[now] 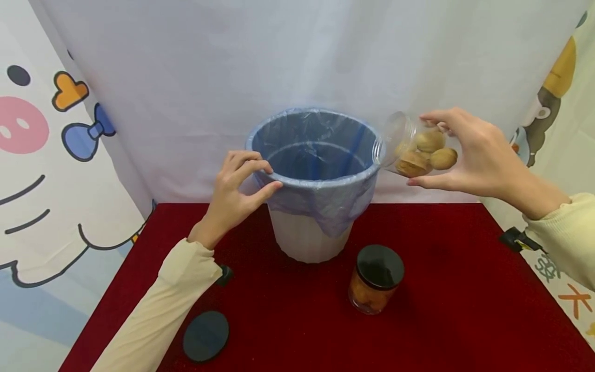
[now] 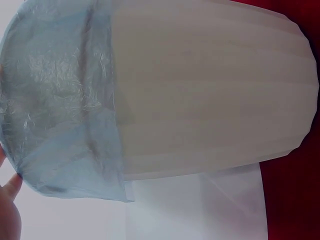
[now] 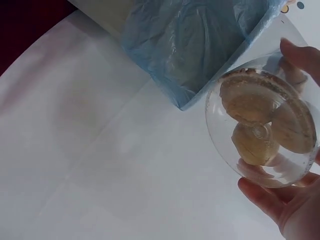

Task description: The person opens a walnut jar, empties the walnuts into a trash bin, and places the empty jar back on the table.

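Observation:
A white trash can (image 1: 309, 235) stands at the back of the red table, lined with a blue plastic bag (image 1: 332, 199) folded over its rim. My left hand (image 1: 237, 183) pinches the rim's left front, thumb outside and fingers over the edge. In my right hand (image 1: 479, 155) a clear jar (image 1: 395, 139) is held on its side, its open mouth tilted toward the can and right at the right rim. Walnuts (image 1: 429, 140) lie inside the jar. The right wrist view looks through the jar's bottom (image 3: 260, 131) at them.
A jar with a black lid (image 1: 380, 266) and orange-brown contents stands in front of the can to the right. A loose black lid (image 1: 206, 336) lies flat near my left forearm. White cloth (image 1: 209, 62) hangs behind, with cartoon-printed sheets (image 1: 69, 206) at both sides.

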A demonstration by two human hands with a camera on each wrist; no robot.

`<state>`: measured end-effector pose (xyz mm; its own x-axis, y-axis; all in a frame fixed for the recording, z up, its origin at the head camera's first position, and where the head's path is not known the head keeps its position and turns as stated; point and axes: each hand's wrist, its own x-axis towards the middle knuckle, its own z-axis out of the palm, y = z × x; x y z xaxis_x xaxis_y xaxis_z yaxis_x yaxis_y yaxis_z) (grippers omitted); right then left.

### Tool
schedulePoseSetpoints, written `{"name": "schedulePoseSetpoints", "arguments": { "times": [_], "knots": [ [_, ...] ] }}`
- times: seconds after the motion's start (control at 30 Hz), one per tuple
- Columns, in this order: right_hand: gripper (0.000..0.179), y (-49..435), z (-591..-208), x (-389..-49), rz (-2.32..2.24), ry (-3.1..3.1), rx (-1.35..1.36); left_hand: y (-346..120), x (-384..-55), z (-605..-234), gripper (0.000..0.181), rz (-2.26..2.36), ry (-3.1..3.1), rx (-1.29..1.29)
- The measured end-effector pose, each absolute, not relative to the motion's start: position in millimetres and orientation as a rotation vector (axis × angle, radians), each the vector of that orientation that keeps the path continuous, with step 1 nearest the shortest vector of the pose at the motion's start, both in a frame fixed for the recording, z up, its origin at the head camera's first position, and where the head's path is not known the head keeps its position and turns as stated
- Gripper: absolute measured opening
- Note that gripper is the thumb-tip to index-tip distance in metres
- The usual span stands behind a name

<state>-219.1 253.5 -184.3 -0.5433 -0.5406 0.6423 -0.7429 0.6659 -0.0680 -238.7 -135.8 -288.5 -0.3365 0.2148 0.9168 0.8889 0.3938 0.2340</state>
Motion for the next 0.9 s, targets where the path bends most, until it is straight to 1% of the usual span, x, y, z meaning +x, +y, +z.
{"name": "schedulePoseSetpoints", "arguments": {
  "times": [0.4,0.67,0.9],
  "knots": [
    [0.091,245,-171,-236,0.285,-2.177,1.044,-137,-238,-288,0.028,-0.992,-1.791,-0.967],
    [0.094,238,-164,-238,0.207,-2.216,1.016,-136,-238,-288,0.025,-1.001,-1.789,-0.972],
    [0.09,231,-162,-241,0.137,-2.19,1.066,-137,-238,-288,0.027,-1.004,-1.79,-0.963]
  ]
}}
